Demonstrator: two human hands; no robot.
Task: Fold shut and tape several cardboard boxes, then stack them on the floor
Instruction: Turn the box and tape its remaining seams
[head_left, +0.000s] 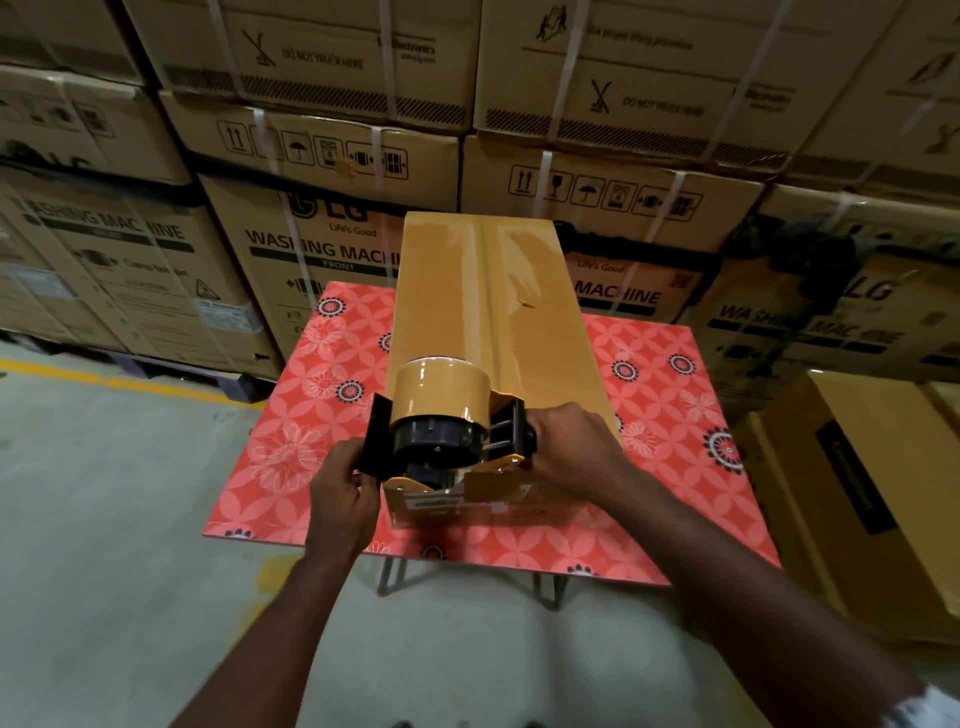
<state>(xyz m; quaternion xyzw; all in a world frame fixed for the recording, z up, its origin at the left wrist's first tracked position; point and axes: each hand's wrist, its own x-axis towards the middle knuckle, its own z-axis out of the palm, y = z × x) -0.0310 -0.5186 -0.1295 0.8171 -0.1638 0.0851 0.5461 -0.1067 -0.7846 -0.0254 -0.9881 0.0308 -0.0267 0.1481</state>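
Head view, looking down over two bare forearms that reach in from 6 o'clock.

One table (291, 415) with a red flowered top fills the middle of the frame. One long cardboard box (493, 301) lies on it, running from the centre away toward 12 o'clock. The box's top flaps are closed and glossy tan tape covers its seam.

One tape dispenser (441, 441), black and yellow, sits at the near end of the box, just toward 6 o'clock from centre. It carries one roll of tan tape (439, 387).

Two hands are on the dispenser. The left hand (343, 488) is at 8 o'clock of it, wrist bent slightly inward, fingers curled round the black plate at its left edge. The right hand (576, 447) is at 3 o'clock of it, knuckles up, closed round the dispenser's right end. The fingertips are hidden under the hand.

From 9 through 12 to 3 o'clock stands a wall of stacked washing machine cartons (322, 249), strapped with white bands. They are too cropped to count. At 3 to 4 o'clock at least one more cardboard carton (857, 493) stands on the grey floor (104, 493), beside the table. One yellow line (104, 376) crosses the floor at 9 o'clock.
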